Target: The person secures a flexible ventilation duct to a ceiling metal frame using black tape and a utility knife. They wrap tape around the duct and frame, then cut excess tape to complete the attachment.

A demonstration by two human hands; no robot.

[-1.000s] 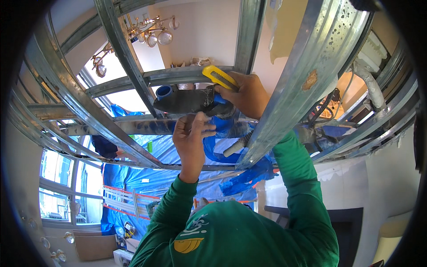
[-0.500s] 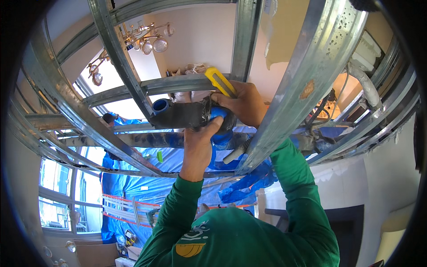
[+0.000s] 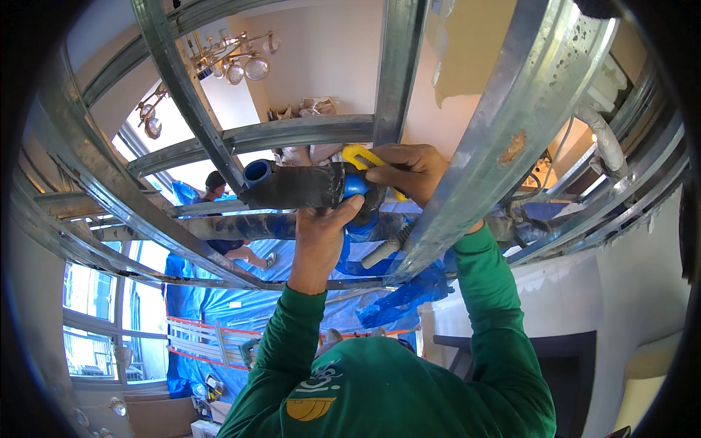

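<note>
A blue pipe fitting point(image 3: 355, 185) sits among the metal framing at the middle of the view, most of its length covered by a black wrap point(image 3: 296, 187), its round open end facing out at the left. The left hand point(image 3: 321, 230) cups it from below: the grip is closed around it as far as can be seen, thumb lying along the bare blue part, fingers mostly hidden behind the wrap. This hold seems meant to steady the fitting while the other hand works beside it. The right hand point(image 3: 416, 171) has its grip closed on a yellow utility knife point(image 3: 359, 155), slanted across the fitting's right end, probably to keep the tool near the wrap's edge; where the blade lies cannot be told.

Just below runs a larger dark pipe point(image 3: 266, 226), with a grey ribbed hose point(image 3: 381, 254) angling down near it. A broad metal stud point(image 3: 496, 139) stands in front of the right forearm. Far beneath, blue sheeting point(image 3: 212, 292) covers the floor, perhaps to protect it, and a person in a dark cap point(image 3: 215, 182) shows behind the frame.
</note>
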